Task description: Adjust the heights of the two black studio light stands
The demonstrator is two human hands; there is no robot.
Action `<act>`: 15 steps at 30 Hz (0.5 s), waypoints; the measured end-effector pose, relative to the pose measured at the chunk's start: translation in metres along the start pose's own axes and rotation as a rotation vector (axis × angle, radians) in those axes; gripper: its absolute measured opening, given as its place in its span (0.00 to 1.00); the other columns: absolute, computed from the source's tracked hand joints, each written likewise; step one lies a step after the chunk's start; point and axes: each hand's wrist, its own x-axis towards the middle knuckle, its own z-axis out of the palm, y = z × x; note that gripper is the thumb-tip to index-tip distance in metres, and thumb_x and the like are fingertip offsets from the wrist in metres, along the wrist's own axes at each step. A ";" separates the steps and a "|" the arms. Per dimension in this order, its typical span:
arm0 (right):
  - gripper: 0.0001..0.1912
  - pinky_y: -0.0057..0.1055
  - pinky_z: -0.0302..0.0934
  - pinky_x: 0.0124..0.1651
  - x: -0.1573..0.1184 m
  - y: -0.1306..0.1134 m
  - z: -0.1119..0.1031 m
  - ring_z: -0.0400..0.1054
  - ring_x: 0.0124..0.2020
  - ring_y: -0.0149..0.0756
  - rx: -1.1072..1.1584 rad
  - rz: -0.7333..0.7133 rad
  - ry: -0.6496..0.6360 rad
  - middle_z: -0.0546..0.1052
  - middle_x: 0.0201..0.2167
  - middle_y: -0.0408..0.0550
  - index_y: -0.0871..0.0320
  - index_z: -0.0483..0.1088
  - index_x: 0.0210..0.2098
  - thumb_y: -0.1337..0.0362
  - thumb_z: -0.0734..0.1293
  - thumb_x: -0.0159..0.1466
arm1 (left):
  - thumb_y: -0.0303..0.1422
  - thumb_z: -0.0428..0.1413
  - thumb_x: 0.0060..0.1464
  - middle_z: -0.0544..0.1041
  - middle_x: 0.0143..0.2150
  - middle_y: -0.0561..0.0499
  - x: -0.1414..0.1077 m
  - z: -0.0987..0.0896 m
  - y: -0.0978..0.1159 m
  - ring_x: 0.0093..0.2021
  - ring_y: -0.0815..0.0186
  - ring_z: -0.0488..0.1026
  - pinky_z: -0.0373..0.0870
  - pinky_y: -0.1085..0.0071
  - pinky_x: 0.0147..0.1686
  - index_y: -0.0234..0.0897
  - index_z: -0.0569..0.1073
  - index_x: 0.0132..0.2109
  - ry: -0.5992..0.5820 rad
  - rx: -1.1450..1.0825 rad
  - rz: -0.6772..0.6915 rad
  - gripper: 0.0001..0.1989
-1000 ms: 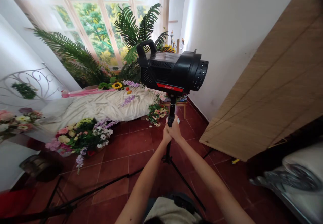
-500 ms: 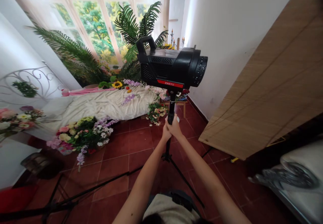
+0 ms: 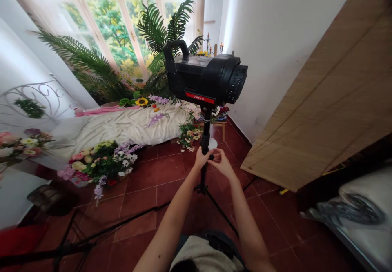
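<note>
A black studio light (image 3: 199, 78) with a top handle and a red label sits on top of a black light stand (image 3: 203, 177). My left hand (image 3: 201, 158) is wrapped round the stand's pole below the light. To the right of it, my right hand (image 3: 222, 163) has its fingers curled at a small black knob (image 3: 211, 157) on the pole, thumb and fingertips close together. The stand's legs spread over the floor below my forearms.
A bed with a cream cover (image 3: 131, 123) and flower bunches (image 3: 98, 161) lies to the left. Palm leaves (image 3: 167, 31) rise behind the light. A woven blind (image 3: 306, 112) slants at the right, near a silver-framed seat (image 3: 358, 215). Another black stand (image 3: 64, 249) crosses the lower left.
My right hand has come off the pole beside my left and moved right and down to the knob. My left hand is slightly lower, and the light has shifted a little left.
</note>
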 end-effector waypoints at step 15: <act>0.18 0.35 0.68 0.25 0.003 0.034 0.036 0.71 0.20 0.37 0.403 0.334 0.112 0.74 0.19 0.41 0.55 0.61 0.42 0.48 0.59 0.60 | 0.43 0.60 0.46 0.72 0.32 0.52 0.000 0.003 0.003 0.31 0.70 0.69 0.66 0.73 0.36 0.35 0.70 0.36 0.016 -0.041 -0.034 0.16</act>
